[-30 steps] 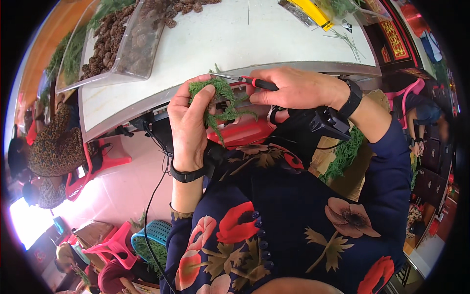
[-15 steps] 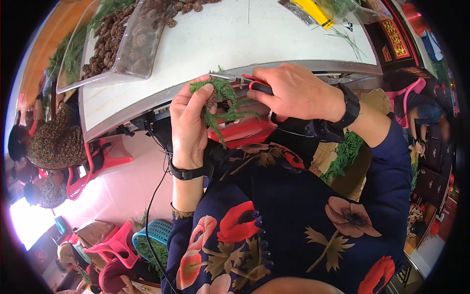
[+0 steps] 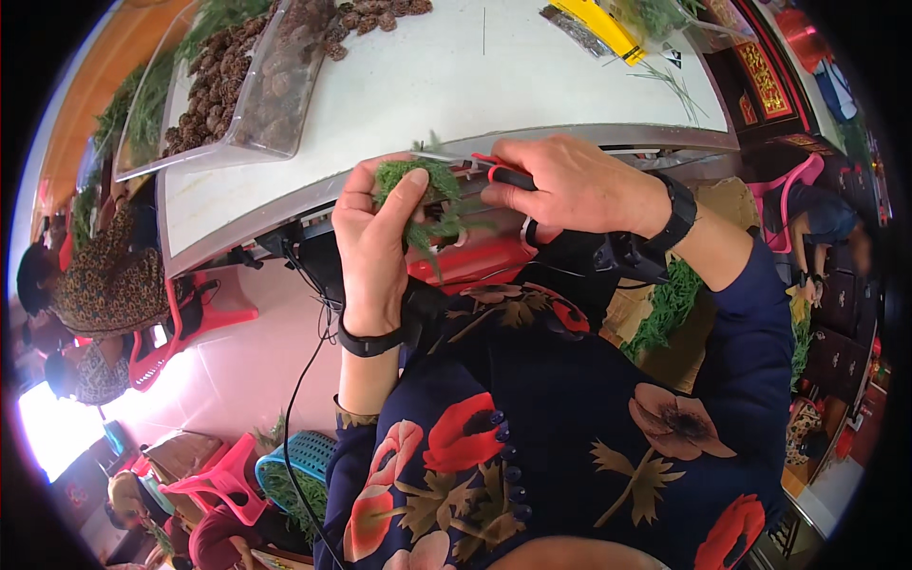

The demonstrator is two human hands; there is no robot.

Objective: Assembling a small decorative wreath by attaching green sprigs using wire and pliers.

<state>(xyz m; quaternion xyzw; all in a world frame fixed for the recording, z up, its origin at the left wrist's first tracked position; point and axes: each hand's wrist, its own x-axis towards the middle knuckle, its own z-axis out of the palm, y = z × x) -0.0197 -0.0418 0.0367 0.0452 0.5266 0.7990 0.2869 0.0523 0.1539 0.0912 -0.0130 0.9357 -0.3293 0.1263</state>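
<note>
Between the thumb and fingers of my left hand [image 3: 372,223] is a bunch of green artificial pine sprigs [image 3: 439,186], held just off the table's near edge. My right hand [image 3: 579,180] grips scissors [image 3: 511,178] with red and black handles. Their metal blades point left and lie across the top of the sprigs, next to my left fingertips. How far apart the blades are, I cannot make out. Part of the bunch is hidden behind my left thumb.
On the white table [image 3: 418,90] a clear plastic bin [image 3: 282,133] holds brown pine cones [image 3: 211,90]. A yellow packet [image 3: 600,28] and thin wires [image 3: 676,87] lie far right. A cardboard box [image 3: 679,356] of greenery stands by my right elbow. A black cable [image 3: 302,375] hangs at left.
The sprigs have turned slightly in my left hand, and their lower strands hang differently. The scissors stay at the top of the bunch. My view has shifted a little.
</note>
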